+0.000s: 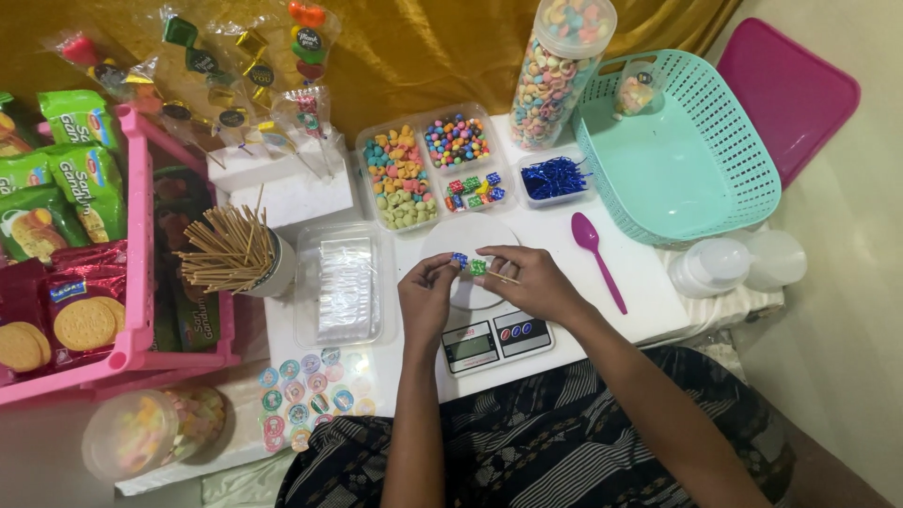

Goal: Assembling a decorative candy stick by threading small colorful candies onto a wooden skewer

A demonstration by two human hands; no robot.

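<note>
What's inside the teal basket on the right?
The teal basket holds one small clear packet of mixed candy leaning against its far wall. The floor otherwise shows bare; nothing seems hidden.

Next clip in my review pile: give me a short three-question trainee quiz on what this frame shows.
1. True or false: the purple spoon lies inside the teal basket.
2. Which thing sits directly under both hands? A) the kitchen scale B) the cup of wooden sticks C) the pink rack
3. What does the right hand hold together with the green foil candy?

Key
1. False: it lies on the white table, beside the basket.
2. A.
3. A thin wooden stick; the left hand pinches a blue foil candy close by.
</note>
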